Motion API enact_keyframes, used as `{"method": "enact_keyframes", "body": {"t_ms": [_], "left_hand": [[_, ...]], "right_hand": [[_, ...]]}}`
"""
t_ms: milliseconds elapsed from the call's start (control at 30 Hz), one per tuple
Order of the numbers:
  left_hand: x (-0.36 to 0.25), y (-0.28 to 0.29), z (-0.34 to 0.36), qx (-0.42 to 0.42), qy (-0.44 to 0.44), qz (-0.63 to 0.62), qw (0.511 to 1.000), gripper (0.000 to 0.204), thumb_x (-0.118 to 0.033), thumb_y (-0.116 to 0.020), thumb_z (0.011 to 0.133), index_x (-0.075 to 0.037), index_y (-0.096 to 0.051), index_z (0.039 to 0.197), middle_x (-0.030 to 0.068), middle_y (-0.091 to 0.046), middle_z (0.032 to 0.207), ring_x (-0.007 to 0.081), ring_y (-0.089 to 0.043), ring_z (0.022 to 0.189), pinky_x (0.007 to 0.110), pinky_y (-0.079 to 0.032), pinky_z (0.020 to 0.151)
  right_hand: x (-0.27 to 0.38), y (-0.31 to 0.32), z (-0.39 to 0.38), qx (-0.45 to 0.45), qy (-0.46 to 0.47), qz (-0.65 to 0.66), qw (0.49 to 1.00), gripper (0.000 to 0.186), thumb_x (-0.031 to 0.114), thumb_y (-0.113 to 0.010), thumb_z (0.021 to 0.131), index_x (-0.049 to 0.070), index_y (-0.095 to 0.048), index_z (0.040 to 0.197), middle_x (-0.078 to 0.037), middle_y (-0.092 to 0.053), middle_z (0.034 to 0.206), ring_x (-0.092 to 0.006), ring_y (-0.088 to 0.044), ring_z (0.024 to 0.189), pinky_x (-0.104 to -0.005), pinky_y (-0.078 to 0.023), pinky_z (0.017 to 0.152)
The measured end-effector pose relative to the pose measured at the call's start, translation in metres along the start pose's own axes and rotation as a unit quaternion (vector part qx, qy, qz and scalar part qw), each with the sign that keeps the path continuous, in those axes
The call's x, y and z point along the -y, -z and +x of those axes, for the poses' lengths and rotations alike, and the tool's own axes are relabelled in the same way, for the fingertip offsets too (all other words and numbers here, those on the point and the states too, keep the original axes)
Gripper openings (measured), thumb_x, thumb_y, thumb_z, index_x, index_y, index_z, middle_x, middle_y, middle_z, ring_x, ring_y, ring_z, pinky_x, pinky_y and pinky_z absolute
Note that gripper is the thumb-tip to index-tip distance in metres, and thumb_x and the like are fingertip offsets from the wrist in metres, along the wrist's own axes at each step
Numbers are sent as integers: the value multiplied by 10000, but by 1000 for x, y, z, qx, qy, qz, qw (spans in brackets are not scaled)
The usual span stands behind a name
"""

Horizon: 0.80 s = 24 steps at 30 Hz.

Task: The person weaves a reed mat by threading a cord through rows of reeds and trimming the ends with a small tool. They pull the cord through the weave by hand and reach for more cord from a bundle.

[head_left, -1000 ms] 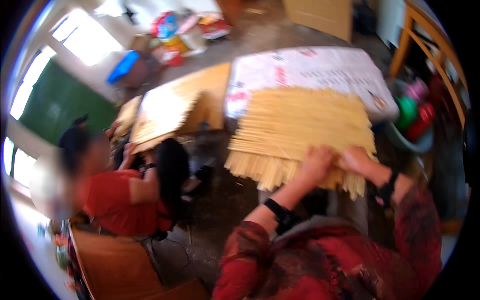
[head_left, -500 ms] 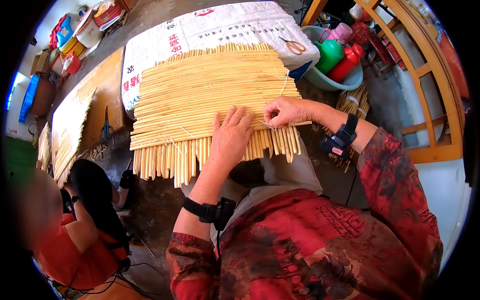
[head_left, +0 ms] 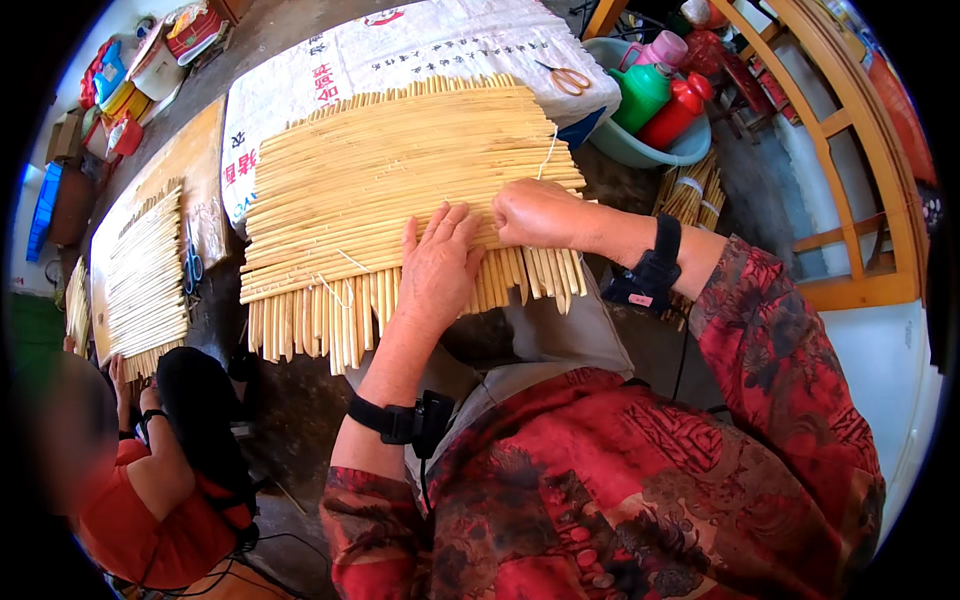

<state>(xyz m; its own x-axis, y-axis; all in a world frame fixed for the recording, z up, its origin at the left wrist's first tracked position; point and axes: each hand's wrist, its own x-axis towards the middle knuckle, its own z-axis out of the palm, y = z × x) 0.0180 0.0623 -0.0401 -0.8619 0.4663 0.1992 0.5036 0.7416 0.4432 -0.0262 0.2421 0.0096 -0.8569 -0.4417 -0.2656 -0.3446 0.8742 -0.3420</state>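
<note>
A mat of pale yellow stalks (head_left: pixel 400 170) lies before me, its long stalks running crosswise over a second layer whose ends stick out along the near edge. My left hand (head_left: pixel 438 262) rests flat on the near part, fingers spread. Right beside it, my right hand (head_left: pixel 540 212) is closed in a fist against the stalks; what its fingers hold, if anything, is hidden. White string (head_left: pixel 548 152) shows at the mat's right edge, and a loose loop of it (head_left: pixel 335 291) lies at the near left.
A white printed sack cloth (head_left: pixel 440 50) covers the table, with orange-handled scissors (head_left: pixel 566 78) on it. At right stand a basin (head_left: pixel 690 150) of flasks and a stalk bundle (head_left: pixel 690 195). On the left, a co-worker (head_left: pixel 150 490) holds another stalk mat (head_left: pixel 145 280) near dark scissors (head_left: pixel 192 265).
My right hand has moved left, close to my left hand, and its fingertips are now hidden. My left hand stays flat on the mat. The co-worker's mat has turned to show its face.
</note>
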Motion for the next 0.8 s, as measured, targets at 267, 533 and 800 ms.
{"method": "enact_keyframes", "body": {"t_ms": [267,533,800], "left_hand": [[0,2,-1,-3,-6,1,1000,392,-198,-563,896,-87,-515,1269,93,-489,1351,293,-382,1322,509,-221,1093],[1,0,-4,-12,5,-7,1000,387,-208,-575,882,-85,-539,1247,96,-492,1349,275,-378,1327,517,-197,1104],[2,-3,-3,-21,3,-14,1000,393,-204,-577,880,-84,-538,1253,96,-490,1351,276,-385,1321,515,-202,1106]], "right_hand": [[-4,3,-6,54,-24,191,980,216,173,-643,706,-37,-644,757,-187,-632,659,-325,-625,615,-417,-500,588],[-5,15,-27,-8,-43,111,993,271,271,-674,756,11,-641,822,-136,-649,759,-259,-639,741,-356,-502,690],[11,-5,-13,-46,8,-92,995,162,146,-618,733,-13,-622,762,-198,-636,754,-401,-616,750,-465,-495,673]]}}
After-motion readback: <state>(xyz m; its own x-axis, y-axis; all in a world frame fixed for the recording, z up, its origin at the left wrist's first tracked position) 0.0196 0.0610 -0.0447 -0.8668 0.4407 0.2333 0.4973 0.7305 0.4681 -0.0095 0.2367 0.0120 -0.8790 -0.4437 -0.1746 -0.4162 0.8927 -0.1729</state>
